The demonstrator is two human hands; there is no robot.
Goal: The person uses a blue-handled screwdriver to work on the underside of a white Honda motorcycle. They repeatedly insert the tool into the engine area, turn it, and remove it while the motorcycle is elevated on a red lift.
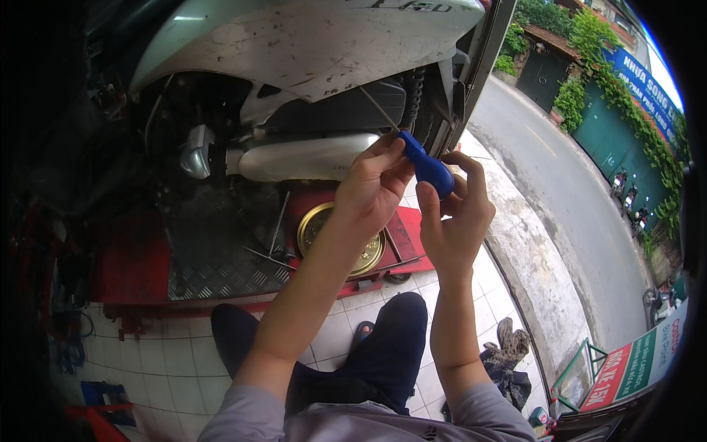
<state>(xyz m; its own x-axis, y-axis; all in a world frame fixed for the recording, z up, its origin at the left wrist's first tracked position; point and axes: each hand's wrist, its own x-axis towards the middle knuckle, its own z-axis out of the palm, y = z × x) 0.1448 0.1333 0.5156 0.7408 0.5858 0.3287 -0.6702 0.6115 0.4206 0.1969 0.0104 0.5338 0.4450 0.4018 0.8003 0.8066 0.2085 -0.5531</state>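
Note:
My left hand pinches a blue-handled screwdriver where handle meets shaft. My right hand curls loosely round the bulb end of that handle, thumb against it. The thin shaft slants up toward the lower edge of a scuffed silver motorbike panel; whether its tip is engaged I cannot tell. Below the shaft are a dark ribbed housing and the silver exhaust. A round gold tray, partly hidden by my left forearm, holds small parts.
The bike stands on a red lift with tread plate and loose metal tools. A doorway frame borders the street, with parked scooters. Crumpled cloths and a sign board are at lower right.

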